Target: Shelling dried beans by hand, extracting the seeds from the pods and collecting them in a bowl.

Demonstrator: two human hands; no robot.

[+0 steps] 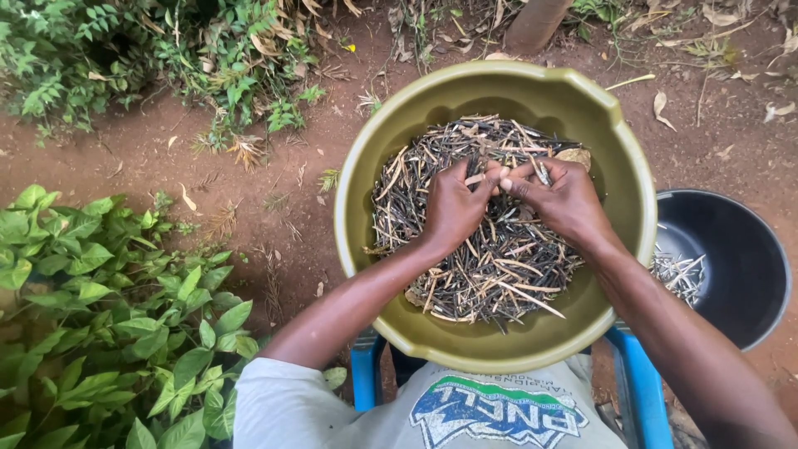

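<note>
Single pale dry pod (pixel 475 178) pinched at the centre of the olive-green basin (pixel 611 141), just above the heap of dark dry pods (pixel 478 258) filling the basin floor. Left hand (pixel 453 208) closed on the pod's left end, fingers (pixel 490 177) curled round it. Right hand (pixel 565 199) closed on the pod's right end, fingertips meeting those of the left hand, touching. Whether a second pod is caught in the right hand: cannot tell. Both wrists resting low over the heap, forearms entering from the near rim of the basin.

Heap made up of thin, mostly dark stalk-like pods with some paler split ones, spread across the basin floor and lying against its far wall. One tan dry leaf (pixel 575 155) at the heap's far right edge, just beside the right hand.

Basin seated on a blue frame (pixel 640 374), near rim against the grey printed shirt (pixel 332 407). Black bowl (pixel 740 258) to the right of the basin, partly tucked behind its rim, holding a small pile of pale empty husks (pixel 680 274). Bare reddish soil (pixel 249 183) left of and beyond the basin, strewn with dry leaves. Green leafy plants (pixel 108 316) well to the left of the basin.
</note>
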